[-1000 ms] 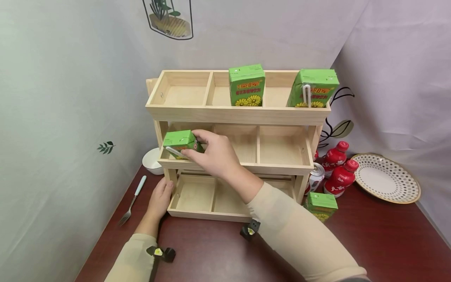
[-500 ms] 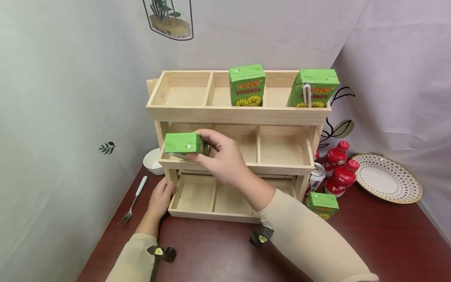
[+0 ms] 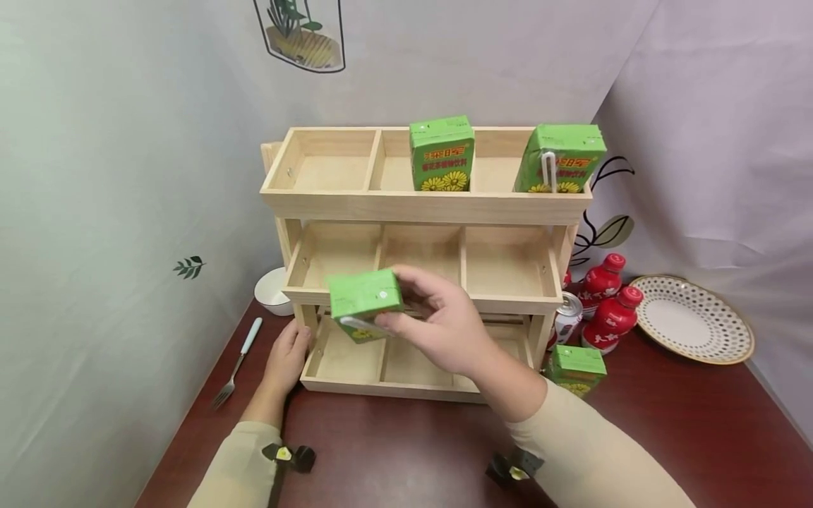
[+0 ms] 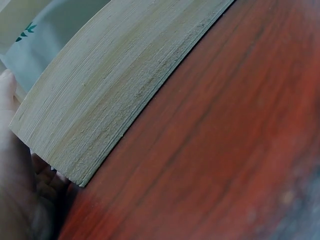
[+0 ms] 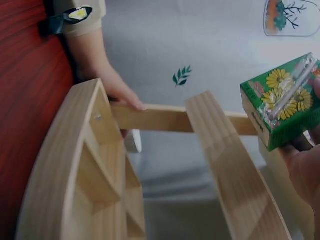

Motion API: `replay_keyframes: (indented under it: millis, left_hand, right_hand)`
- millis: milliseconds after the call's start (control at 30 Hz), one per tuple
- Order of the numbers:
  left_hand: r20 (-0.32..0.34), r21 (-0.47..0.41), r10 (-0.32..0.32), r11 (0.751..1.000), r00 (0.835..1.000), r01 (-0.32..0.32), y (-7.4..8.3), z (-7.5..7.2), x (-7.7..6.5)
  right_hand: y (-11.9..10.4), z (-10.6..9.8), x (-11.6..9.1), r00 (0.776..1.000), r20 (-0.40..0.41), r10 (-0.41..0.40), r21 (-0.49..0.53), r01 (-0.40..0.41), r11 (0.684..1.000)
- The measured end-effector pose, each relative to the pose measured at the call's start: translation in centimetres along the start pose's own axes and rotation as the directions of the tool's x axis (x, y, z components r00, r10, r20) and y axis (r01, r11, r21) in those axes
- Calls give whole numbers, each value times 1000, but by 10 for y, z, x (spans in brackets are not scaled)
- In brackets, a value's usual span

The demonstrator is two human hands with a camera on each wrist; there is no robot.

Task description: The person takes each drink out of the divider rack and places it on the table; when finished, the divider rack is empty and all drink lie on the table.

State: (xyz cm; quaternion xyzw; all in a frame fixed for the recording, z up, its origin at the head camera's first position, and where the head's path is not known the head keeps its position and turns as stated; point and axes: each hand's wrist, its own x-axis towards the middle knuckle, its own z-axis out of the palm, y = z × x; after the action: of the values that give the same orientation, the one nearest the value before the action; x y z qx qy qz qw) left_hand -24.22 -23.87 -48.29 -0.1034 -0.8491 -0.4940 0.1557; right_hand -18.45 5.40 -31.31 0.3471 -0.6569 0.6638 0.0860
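Observation:
My right hand (image 3: 444, 328) pinches a green drink carton (image 3: 365, 293) with thumb and fingers. The carton hangs in front of the left part of the wooden three-tier shelf (image 3: 425, 209), overlapping the middle and bottom tiers in the head view. Its yellow flowers and wrapped straw show in the right wrist view, where the carton (image 5: 280, 102) leans. My left hand (image 3: 286, 356) grips the shelf's left side low down, beside the bottom tier. Two more green cartons stand in the top tier: one carton (image 3: 442, 156) in the middle compartment, another carton (image 3: 560, 159) in the right one.
Right of the shelf stand a green carton (image 3: 576, 368), a can (image 3: 565, 321), red bottles (image 3: 611, 321) and a dotted plate (image 3: 737, 339) against the cloth. On the left lie a fork (image 3: 236, 365) and a white bowl (image 3: 273, 293) on the dark red table (image 3: 394, 451).
My right hand has drawn the carton out of the middle tier's left compartment, toward me, down and to the right. The left hand stays on the shelf's side.

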Motion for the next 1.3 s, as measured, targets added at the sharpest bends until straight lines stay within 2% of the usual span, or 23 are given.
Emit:
replay_keyframes:
  millis: [133,367,600,733,933,1133,1300]
  left_hand:
    - [0,-11,-4,1000,1000,4,1,0,1]
    - [10,-5,-14,1000,1000,14,-3,3,0]
    - [7,-19,-8,1000,1000,9,-1,5,0]
    - [-11,-13,-7,1000,1000,7,-2,4,1]
    - [15,-9,-6,1000,1000,7,-2,4,1]
    - [8,-6,-23,1000,1000,23,-1,4,-1]
    - [8,2,-15,1000,1000,15,1,3,0]
  right_hand:
    - [14,-17,-23,1000,-15,20,26,-20,999]
    - [27,-42,-64,995,-93,25,-24,-28,999]
    - [32,-67,-103,996,-52,73,-49,-76,996]
    - [41,-79,-127,997,-20,79,25,-79,997]
    - [56,-94,-160,999,2,53,145,-53,988]
    - [71,-107,-187,999,48,12,216,-23,976]
    - [78,-118,-210,997,80,20,247,-40,968]
